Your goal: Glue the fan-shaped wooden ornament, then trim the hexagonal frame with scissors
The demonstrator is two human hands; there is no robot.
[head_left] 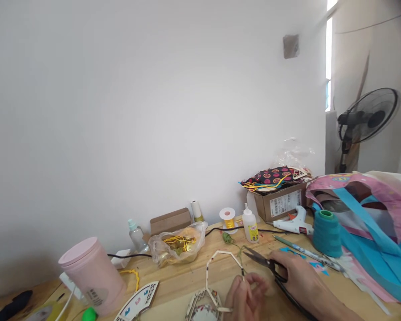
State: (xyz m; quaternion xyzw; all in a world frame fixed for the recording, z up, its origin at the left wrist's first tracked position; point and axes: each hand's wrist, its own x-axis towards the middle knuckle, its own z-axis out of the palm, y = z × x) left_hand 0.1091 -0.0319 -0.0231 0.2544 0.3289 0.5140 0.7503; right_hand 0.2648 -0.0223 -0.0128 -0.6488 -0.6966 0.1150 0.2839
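The left hand [242,298] is near the front of the tabletop [183,278], its fingers clamped together on the right side of a frame [226,252], pale, thin and many-sided, with dark marks along that side. The frame stands up from the hand, its lower part in front of a round piece with a latticed rim [203,307]. The right hand [299,274], just beside, is closed around the handles of the scissors [274,267]; their blades are slightly parted and point left, near the frame's upper right corner. A green thread runs near that corner, by a small ball of green thread [227,237]. Toward the tabletop's back edge stand a spool of yellow thread [229,223], a glue bottle [250,225] and a cardboard box [280,204], with a glue gun [296,221] before the box. Right of the right hand is a teal cone of thread [326,236]; toward the tabletop's left end, a fan-shaped piece [138,301] lies beside a pink canister [92,276].
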